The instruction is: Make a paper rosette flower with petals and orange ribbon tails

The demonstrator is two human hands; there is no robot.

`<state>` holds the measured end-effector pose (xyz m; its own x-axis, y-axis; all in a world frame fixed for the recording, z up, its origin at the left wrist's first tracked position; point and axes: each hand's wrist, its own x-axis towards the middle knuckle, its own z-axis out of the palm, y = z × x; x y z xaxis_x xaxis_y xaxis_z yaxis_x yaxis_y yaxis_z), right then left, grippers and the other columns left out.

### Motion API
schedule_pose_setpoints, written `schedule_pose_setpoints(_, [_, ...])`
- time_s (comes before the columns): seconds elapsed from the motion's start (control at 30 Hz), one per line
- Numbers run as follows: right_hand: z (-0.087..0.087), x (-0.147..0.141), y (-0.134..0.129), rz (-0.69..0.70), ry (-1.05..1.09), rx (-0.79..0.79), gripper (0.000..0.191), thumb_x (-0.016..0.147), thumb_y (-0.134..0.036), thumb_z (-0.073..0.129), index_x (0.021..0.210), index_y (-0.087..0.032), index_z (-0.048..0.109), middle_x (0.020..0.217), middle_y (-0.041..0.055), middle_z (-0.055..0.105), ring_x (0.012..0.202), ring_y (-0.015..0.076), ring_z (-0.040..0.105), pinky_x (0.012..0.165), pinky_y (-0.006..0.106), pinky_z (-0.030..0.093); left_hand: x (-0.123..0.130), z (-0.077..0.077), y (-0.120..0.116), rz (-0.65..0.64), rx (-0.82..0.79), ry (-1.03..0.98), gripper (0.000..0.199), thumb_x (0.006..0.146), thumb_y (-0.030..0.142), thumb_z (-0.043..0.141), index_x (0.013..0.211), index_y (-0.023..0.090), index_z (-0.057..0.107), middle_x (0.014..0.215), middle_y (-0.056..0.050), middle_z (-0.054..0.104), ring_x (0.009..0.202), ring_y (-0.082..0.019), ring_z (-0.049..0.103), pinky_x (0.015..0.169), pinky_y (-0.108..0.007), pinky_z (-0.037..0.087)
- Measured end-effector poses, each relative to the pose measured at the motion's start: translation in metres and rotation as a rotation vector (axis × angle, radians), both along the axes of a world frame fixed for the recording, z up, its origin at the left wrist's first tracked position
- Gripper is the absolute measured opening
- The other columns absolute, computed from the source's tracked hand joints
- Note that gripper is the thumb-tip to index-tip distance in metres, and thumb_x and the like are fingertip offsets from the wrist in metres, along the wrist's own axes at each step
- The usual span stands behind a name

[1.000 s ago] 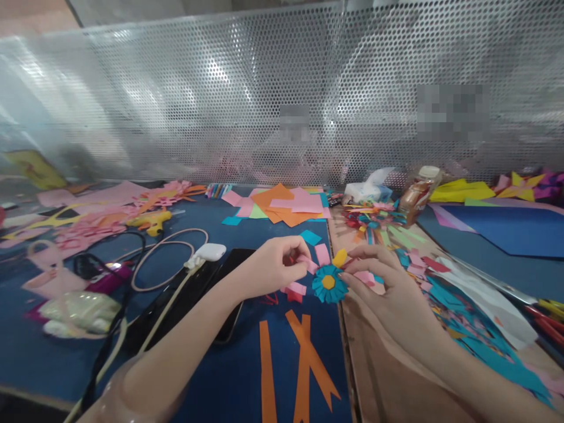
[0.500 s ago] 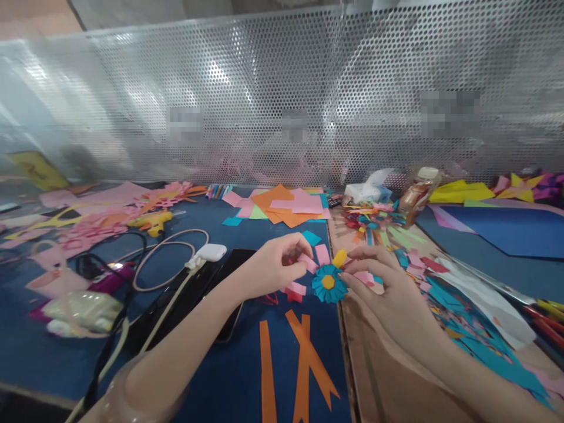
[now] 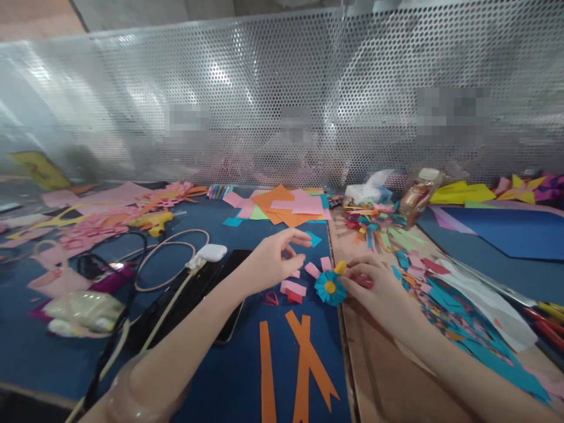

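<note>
Nearest, orange paper strips (image 3: 304,364) lie this side of the blue paper rosette (image 3: 325,294), and the right hand (image 3: 379,289) pinches its edge! Left of the rosette, the left hand (image 3: 274,259) hovers, thumb and fingers parted; beyond the rosette, coloured sheets (image 3: 282,202), then perforated screen (image 3: 264,88).

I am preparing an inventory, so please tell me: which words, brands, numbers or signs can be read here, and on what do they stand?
No text can be read with certainty.
Brown bottle: any label print is too blurred.
Yellow piece, far left: dark marking, too blurred.
</note>
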<state>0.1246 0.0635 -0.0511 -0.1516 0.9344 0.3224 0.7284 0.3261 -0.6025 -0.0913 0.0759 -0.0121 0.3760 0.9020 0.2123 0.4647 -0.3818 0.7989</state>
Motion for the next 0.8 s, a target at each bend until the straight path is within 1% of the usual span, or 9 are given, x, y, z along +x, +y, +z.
schedule_pose_setpoints(0.1, [0.003,-0.001,0.001,-0.03,-0.081,0.019,0.023,0.072,-0.039,0.054,0.059,-0.021,0.062,0.086,0.0059,0.06,0.09,0.0259,0.05,0.086,0.045,0.032,-0.009,0.0,0.002,0.06,0.122,0.223,0.027,0.075,0.018,0.05,0.101,0.019,0.056,0.101,-0.003,0.062,0.075,-0.014,0.056,0.068,-0.027,0.045])
schedule_pose_setpoints(0.17, [0.004,-0.003,0.001,-0.042,-0.122,0.044,0.024,0.072,-0.039,0.054,0.056,-0.022,0.061,0.084,0.0051,0.061,0.088,0.026,0.05,0.087,0.046,0.03,-0.016,-0.001,0.004,0.032,0.16,0.376,0.021,0.077,0.024,0.052,0.096,0.02,0.059,0.097,-0.003,0.063,0.084,-0.018,0.055,0.075,-0.03,0.043])
schedule_pose_setpoints(0.23, [0.005,-0.004,0.0,-0.056,-0.143,0.061,0.025,0.071,-0.039,0.054,0.054,-0.022,0.06,0.083,0.0046,0.061,0.089,0.0267,0.048,0.087,0.048,0.029,-0.021,-0.003,0.006,-0.008,0.185,0.487,0.02,0.079,0.028,0.052,0.095,0.02,0.06,0.096,-0.004,0.063,0.092,-0.021,0.053,0.08,-0.032,0.04])
schedule_pose_setpoints(0.33, [0.004,-0.007,0.001,-0.072,-0.15,0.054,0.023,0.07,-0.038,0.054,0.053,-0.023,0.06,0.084,0.0044,0.061,0.092,0.0279,0.046,0.087,0.048,0.03,-0.025,-0.006,0.009,-0.021,0.221,0.595,0.02,0.081,0.027,0.051,0.097,0.019,0.06,0.1,-0.004,0.062,0.094,-0.022,0.051,0.082,-0.034,0.038])
schedule_pose_setpoints(0.53, [0.004,-0.012,0.004,-0.103,-0.142,0.015,0.015,0.065,-0.031,0.058,0.053,-0.024,0.062,0.087,0.0044,0.06,0.092,0.028,0.046,0.084,0.047,0.032,-0.026,-0.006,0.011,-0.031,0.201,0.664,0.018,0.08,0.029,0.055,0.093,0.019,0.062,0.1,-0.004,0.063,0.093,-0.022,0.051,0.081,-0.033,0.036])
schedule_pose_setpoints(0.67, [0.004,-0.013,0.005,-0.104,-0.144,0.009,0.015,0.065,-0.03,0.058,0.052,-0.023,0.061,0.086,0.0042,0.06,0.092,0.0279,0.046,0.083,0.046,0.033,-0.026,-0.004,0.01,-0.027,0.186,0.711,0.013,0.08,0.027,0.054,0.088,0.019,0.062,0.097,-0.003,0.063,0.091,-0.022,0.052,0.08,-0.033,0.035])
schedule_pose_setpoints(0.8, [0.005,-0.013,0.004,-0.115,-0.137,-0.035,0.017,0.065,-0.032,0.057,0.052,-0.023,0.06,0.087,0.0045,0.06,0.095,0.0294,0.044,0.085,0.047,0.032,-0.024,-0.001,0.008,-0.012,0.183,0.67,0.015,0.082,0.03,0.052,0.083,0.019,0.061,0.09,-0.003,0.064,0.088,-0.022,0.053,0.077,-0.033,0.036])
